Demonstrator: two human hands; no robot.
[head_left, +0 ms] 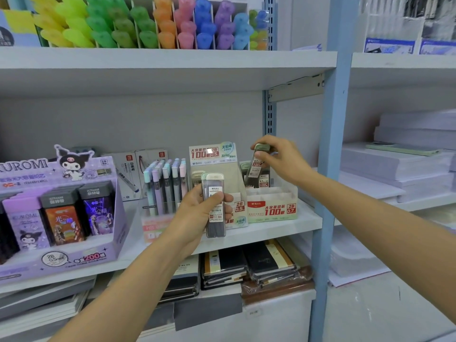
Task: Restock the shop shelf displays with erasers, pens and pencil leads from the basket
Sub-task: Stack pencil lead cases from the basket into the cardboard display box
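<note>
Left-hand lead case [216, 218], held by left hand [195, 213]: barcode print too small to read; a second case behind it mostly hidden, count in the grip unclear. 0.5 display box [217, 161]: lower front covered by those fingers [229, 211]. Right-hand lead case [255, 166], held by right hand [281, 161]: cap partly under the fingers [274, 144], lower end lost among boxed cases. Kuromi box [61, 218], far left of the left fingers: cut by the edge.

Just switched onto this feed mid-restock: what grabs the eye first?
The two hands in mid-frame: the left hand grips a dark lead case in front of the middle shelf, while the right hand pinches a second case over the 0.7 box. Next come the bright highlighters along the top shelf and the purple Kuromi box at left.
</note>
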